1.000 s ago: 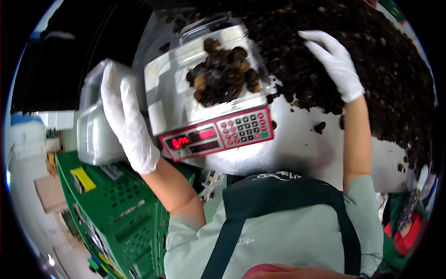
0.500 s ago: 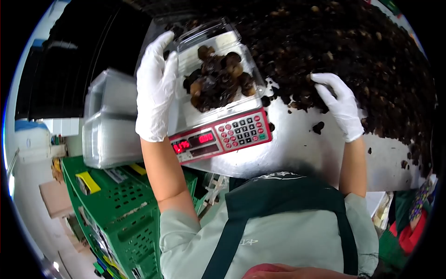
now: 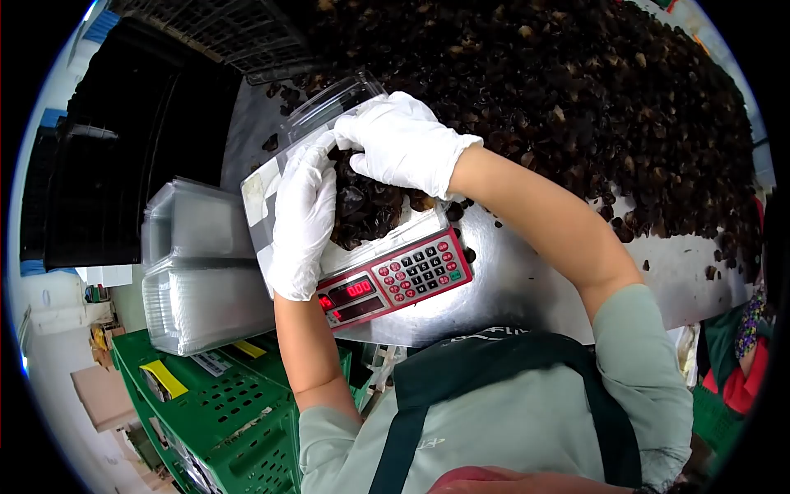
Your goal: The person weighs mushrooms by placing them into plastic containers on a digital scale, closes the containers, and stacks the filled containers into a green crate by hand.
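Note:
A clear plastic clamshell box [image 3: 420,224] stands on a red digital scale [image 3: 395,284] and holds a pile of dark wood ear mushrooms [image 3: 362,210]. My left hand [image 3: 304,210], in a white glove, lies along the box's left side, fingers stretched out beside the pile. My right hand [image 3: 403,140], also gloved, reaches across the far part of the box with bent fingers closed over the mushrooms. Its fingertips meet those of my left hand, and whatever they grip is hidden. The box's open lid [image 3: 333,103] leans up at the far side.
Stacked clear boxes [image 3: 197,272] stand left of the scale, near a green crate [image 3: 214,395]. A large heap of wood ear mushrooms [image 3: 568,107] covers the far and right parts of the metal table [image 3: 518,272]. A black crate [image 3: 239,37] stands at the back left.
My right hand has moved left from the heap's edge to the box. My left hand has come down over the box's left side, and its fingers have drawn together.

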The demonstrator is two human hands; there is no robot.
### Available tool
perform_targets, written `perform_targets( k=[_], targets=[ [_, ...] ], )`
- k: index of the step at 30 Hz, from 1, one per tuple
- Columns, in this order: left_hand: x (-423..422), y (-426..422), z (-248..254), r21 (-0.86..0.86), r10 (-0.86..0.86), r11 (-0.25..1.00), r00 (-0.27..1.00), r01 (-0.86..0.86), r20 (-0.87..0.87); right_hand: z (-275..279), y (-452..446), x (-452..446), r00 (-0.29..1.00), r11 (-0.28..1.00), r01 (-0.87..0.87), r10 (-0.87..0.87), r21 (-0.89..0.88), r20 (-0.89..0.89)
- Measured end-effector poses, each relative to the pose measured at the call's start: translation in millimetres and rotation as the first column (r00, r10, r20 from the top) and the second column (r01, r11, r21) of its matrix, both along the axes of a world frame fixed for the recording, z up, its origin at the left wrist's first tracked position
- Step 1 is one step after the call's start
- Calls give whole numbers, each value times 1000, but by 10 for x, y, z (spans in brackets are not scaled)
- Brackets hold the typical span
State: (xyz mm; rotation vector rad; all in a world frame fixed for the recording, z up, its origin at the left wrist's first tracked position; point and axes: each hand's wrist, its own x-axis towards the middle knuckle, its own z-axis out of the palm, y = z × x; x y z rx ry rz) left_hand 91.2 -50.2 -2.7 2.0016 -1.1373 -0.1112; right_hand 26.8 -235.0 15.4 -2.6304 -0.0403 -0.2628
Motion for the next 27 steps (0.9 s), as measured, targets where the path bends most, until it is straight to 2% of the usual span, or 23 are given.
perform_targets(
  k=[2, 4, 5, 7, 8, 10, 12, 14, 15, 17, 18, 19, 22, 23, 25, 27],
  targets=[
    [-60, 19, 0, -104, 78, 989, 972, -104, -223, -75, -29, -25, 999, 999, 17, -18, 40, 34],
    [-87, 67, 19, -94, 113, 985, 961, -141, -253, -74, -54, -111, 995, 983, 71, -81, 168, 57],
    [-97, 91, 37, -85, 148, 981, 950, -177, -274, -65, -72, -141, 995, 983, 73, -83, 167, 54],
    [-122, 135, 55, -50, 203, 970, 909, -237, -365, -54, -105, -193, 998, 926, 47, -58, 374, 18],
    [-135, 148, 52, -75, 187, 972, 924, -223, -334, -52, -109, -219, 997, 919, 12, -40, 395, 61],
    [-136, 154, 39, -102, 170, 973, 938, -209, -302, -87, -106, -220, 995, 925, -9, -31, 380, 99],
    [-125, 159, 16, -78, 154, 982, 970, -171, -186, -72, -78, -221, 990, 930, -36, -16, 366, 139],
    [-139, 161, 11, -76, 166, 981, 972, -181, -163, 1, -17, -218, 999, 981, 4, -11, 195, 37],
    [-145, 162, 8, -71, 177, 980, 974, -188, -143, 42, 23, -205, 999, 981, 2, -10, 195, 40],
    [-149, 178, -8, -89, 178, 976, 967, -197, -181, 114, 139, -163, 996, 991, 46, -54, -124, -65],
    [-151, 185, -18, -106, 176, 973, 959, -203, -220, 132, 224, -147, 986, 987, 123, -133, -101, -102],
    [-155, 194, -35, -105, 172, 974, 961, -199, -217, 84, 227, -119, 986, 987, 127, -137, -99, -99],
    [-193, 245, -49, -155, 188, 958, 937, -242, -295, -103, 222, -82, 996, 989, 69, -76, 131, 53],
    [-215, 261, -38, -196, 191, 946, 931, -259, -310, -87, 215, -117, 996, 989, 68, -76, 131, 57],
    [-247, 298, -20, -242, 200, 927, 925, -285, -322, -44, 181, -179, 998, 964, 65, -56, 258, -42],
    [-282, 340, -16, -325, 171, 869, 843, -373, -509, -79, 127, -227, 1000, 966, 21, -22, 256, 0]
  ],
)
